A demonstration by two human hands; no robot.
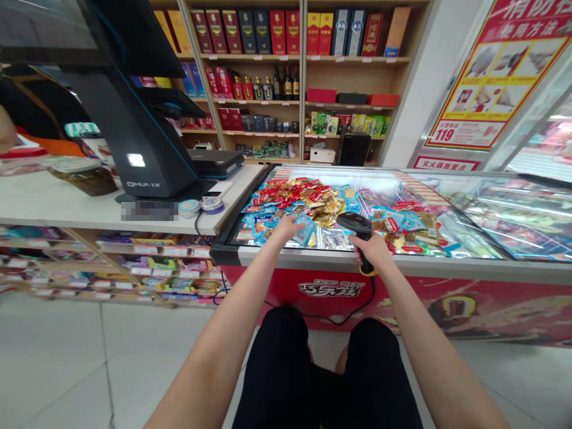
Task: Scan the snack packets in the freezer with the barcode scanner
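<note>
My left hand (287, 229) grips a blue snack packet (306, 231) at its left edge, low over the glass top of the freezer (328, 239). Wrapped round the handle of a black barcode scanner (356, 224) is my right hand (374, 249); the scanner's head points left, toward the packet. Its cable (372, 292) hangs down the freezer's red front. Behind my left hand lies a heap of red, gold and blue snack packets (308, 193). Another pile of packets (409, 226) spreads to the right of the scanner.
A checkout screen stand (147, 149) rises from the white counter (67, 199) on the left, beside a jar (87, 177) and tape rolls (211, 205). Shelves of boxes and bottles (263, 88) stand behind the freezer. Part of another person's hand (5, 128) shows at the far left.
</note>
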